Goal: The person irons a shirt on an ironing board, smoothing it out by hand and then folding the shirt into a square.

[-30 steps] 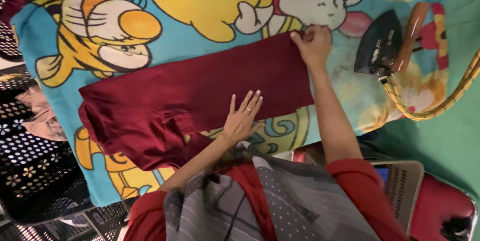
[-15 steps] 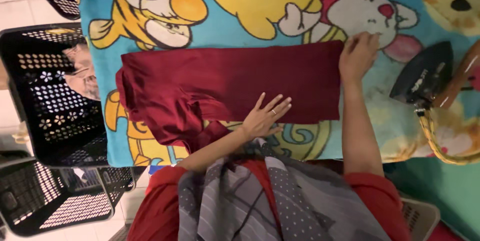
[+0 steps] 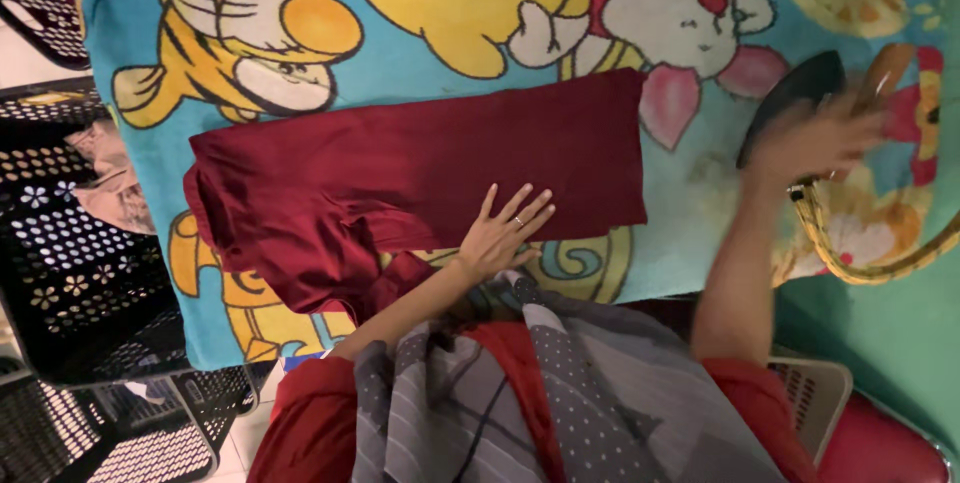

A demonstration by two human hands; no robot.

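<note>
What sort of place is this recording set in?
Most likely a home ironing spot. A dark red garment lies spread on a cartoon-print blanket, an iron stands at the right hand, and a black perforated laundry basket sits beside it.

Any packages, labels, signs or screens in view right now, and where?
None in view: no package, label, sign or screen.
Only a cartoon-print blanket in blue and yellow, a dark red garment on it, and black perforated baskets at the side.
</note>
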